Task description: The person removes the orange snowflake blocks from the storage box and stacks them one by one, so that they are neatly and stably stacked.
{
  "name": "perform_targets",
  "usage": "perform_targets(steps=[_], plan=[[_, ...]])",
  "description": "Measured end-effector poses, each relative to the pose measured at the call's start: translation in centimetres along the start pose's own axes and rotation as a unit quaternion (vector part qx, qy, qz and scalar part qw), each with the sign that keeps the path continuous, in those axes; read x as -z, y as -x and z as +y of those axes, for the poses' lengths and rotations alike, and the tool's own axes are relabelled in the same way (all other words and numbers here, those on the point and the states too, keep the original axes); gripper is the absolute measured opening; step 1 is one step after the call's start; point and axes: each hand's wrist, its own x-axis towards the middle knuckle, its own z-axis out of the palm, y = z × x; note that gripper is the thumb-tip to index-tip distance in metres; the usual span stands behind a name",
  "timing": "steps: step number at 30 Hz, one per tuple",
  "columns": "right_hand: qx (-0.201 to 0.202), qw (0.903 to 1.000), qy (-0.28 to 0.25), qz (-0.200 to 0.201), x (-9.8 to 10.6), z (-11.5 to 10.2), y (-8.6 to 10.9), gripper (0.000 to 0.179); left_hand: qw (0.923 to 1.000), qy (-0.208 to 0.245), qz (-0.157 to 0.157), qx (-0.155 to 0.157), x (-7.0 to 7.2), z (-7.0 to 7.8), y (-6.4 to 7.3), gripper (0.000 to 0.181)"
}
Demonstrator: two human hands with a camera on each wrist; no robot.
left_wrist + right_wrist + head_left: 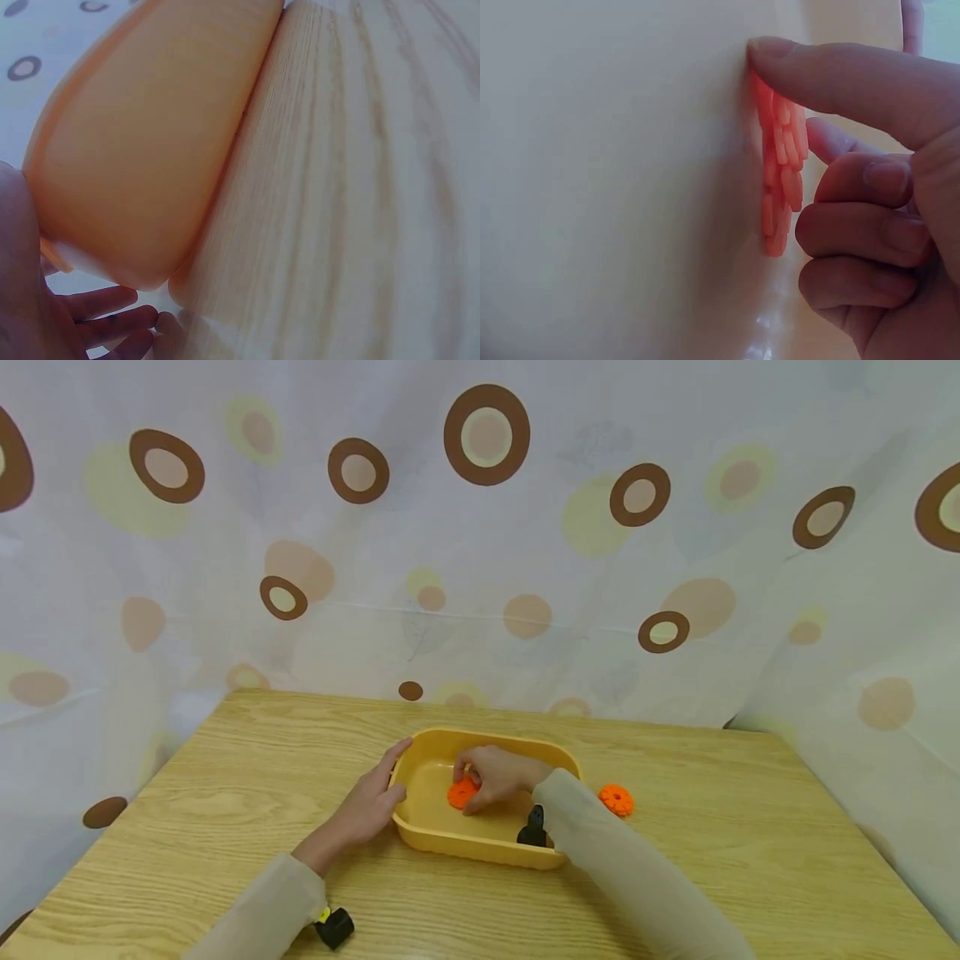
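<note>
A shallow yellow plastic basin [480,850] with rounded corners stands on the wooden table. My left hand [369,806] grips its left end, thumb at the rim and fingers along the outside wall. In the left wrist view, the basin's outer side [150,150] rises from the tabletop. My right hand [495,774] reaches inside the basin and pinches a small stack of orange notched discs [462,793] at the bottom. Thumb and index finger straddle the discs [780,172] in the right wrist view, the other fingers curled beside them.
Another orange notched disc [617,800] lies on the table [712,827] just right of the basin. A black wrist camera [533,828] on the right arm covers part of the basin's near side; a second black camera [335,928] is under the left sleeve. Patterned cloth [480,543] hangs behind the table.
</note>
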Motion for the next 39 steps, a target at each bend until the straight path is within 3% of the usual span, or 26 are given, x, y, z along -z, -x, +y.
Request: perform_targets(steps=[11, 27, 39], plan=[[-0.016, 0.9998, -0.001, 0.009, 0.1, -0.1, -0.5, 0.037, 1.0000, -0.003, 0.000, 0.001, 0.4, 0.0, 0.0, 0.067], [-0.009, 0.9988, -0.030, 0.038, 0.0, 0.1, -0.7, 0.041, 1.0000, 0.006, 0.001, 0.008, 0.3, -0.2, 0.5, 0.067], [0.003, 0.9954, -0.063, 0.071, 1.5, -0.8, 0.3, 0.039, 1.0000, 0.004, 0.004, -0.002, 0.1, 0.2, 0.1, 0.067]])
